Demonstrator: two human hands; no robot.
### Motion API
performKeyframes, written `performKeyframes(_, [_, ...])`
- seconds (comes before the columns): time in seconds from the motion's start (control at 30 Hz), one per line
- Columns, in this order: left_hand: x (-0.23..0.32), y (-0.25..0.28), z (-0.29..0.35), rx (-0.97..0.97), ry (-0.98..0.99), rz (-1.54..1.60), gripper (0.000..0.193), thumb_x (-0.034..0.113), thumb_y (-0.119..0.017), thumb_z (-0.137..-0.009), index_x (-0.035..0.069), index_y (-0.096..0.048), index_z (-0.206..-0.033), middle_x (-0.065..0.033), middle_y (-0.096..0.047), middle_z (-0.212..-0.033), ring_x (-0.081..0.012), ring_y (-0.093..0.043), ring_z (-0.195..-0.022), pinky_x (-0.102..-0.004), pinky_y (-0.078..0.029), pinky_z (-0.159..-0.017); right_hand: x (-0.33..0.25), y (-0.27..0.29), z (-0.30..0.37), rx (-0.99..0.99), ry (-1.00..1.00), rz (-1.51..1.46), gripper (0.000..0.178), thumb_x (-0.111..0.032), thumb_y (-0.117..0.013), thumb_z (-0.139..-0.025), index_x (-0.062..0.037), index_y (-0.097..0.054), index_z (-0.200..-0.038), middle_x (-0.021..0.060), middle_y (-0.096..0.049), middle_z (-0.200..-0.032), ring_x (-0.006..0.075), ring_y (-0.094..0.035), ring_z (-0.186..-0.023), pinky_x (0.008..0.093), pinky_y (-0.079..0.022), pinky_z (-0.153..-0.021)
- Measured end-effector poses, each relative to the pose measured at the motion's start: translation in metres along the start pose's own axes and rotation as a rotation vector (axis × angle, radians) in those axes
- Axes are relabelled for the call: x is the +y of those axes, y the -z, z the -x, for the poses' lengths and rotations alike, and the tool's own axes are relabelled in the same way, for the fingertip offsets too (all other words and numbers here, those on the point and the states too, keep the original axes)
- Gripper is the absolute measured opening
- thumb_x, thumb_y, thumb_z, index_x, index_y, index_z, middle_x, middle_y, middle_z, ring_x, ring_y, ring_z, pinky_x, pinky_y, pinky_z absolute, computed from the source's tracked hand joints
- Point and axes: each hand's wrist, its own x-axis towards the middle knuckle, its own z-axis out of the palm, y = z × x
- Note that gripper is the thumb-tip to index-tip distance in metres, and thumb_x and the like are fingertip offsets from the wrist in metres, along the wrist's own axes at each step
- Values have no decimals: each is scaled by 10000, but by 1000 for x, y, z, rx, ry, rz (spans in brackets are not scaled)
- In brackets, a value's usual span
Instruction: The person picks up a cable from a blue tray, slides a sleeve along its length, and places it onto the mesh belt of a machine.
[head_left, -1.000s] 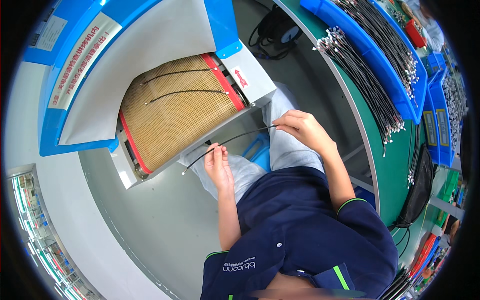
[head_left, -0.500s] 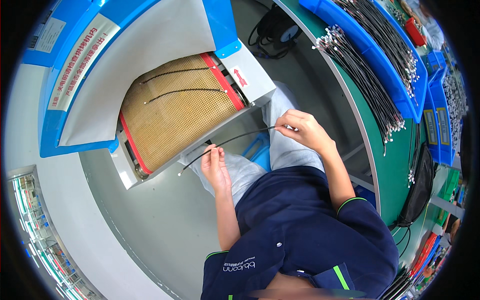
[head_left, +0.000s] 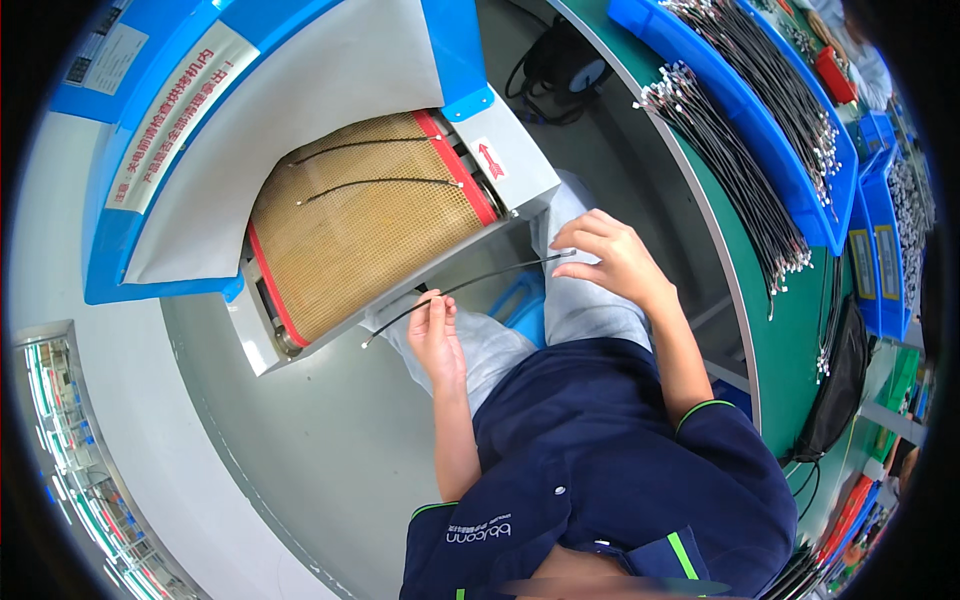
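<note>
A thin black cable (head_left: 500,271) with a small white connector at its near-left end is pinched between the fingertips of my left hand (head_left: 436,330). It rises in a slight bow to the right. Its other end lies between the parted thumb and fingers of my right hand (head_left: 612,262); whether it touches them I cannot tell. In front of my hands is a tan mesh conveyor belt (head_left: 350,235) with red edges. An upper black cable (head_left: 365,145) and a lower black cable (head_left: 385,182) lie on it, apart from each other.
A blue machine hood with a pale curtain (head_left: 290,110) hangs over the belt's far side. On the green table (head_left: 740,235) at the right are a bundle of black cables (head_left: 725,180), blue bins (head_left: 825,215) full of cables and a black bag (head_left: 835,385).
The fingers of my right hand have parted, baring the cable's right end. My left hand keeps its pinch. The whole view has shifted slightly.
</note>
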Motion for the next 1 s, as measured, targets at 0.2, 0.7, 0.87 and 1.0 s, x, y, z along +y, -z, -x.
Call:
performKeyframes(0.2, [-2,-2,-1,19,20,-9,140,46,-581,-876,-13,-601,-1001,-67,-613,-901,-123,-594,-796,-225,-497,-720,-1,-26,-7,49,146,105,166,-137,-727,-652,-65,-631,-768,-9,-597,-917,210,-534,-930,340,-451,-805])
performKeyframes(0.7, [-2,-1,6,-140,254,-113,306,9,-574,-863,10,-497,-1159,-68,-578,-995,-131,-578,-907,-246,-490,-823,12,-93,-71,161,80,9,81,-133,-690,-706,-70,-649,-735,16,-572,-886,218,-524,-903,354,-398,-836])
performKeyframes(0.87, [2,2,16,-171,295,-202,263,16,-580,-858,15,-527,-1116,-66,-586,-983,-129,-575,-907,-252,-482,-823,26,-122,-92,206,31,20,83,-127,-697,-689,-62,-651,-711,24,-585,-877,228,-530,-883,350,-418,-807])
performKeyframes(1.0, [11,-4,27,-299,304,-263,221,6,-557,-863,8,-535,-1083,-75,-593,-966,-143,-577,-896,-267,-476,-816,32,-135,-98,255,-6,62,81,-123,-699,-665,-67,-643,-680,25,-582,-857,244,-522,-861,364,-422,-788])
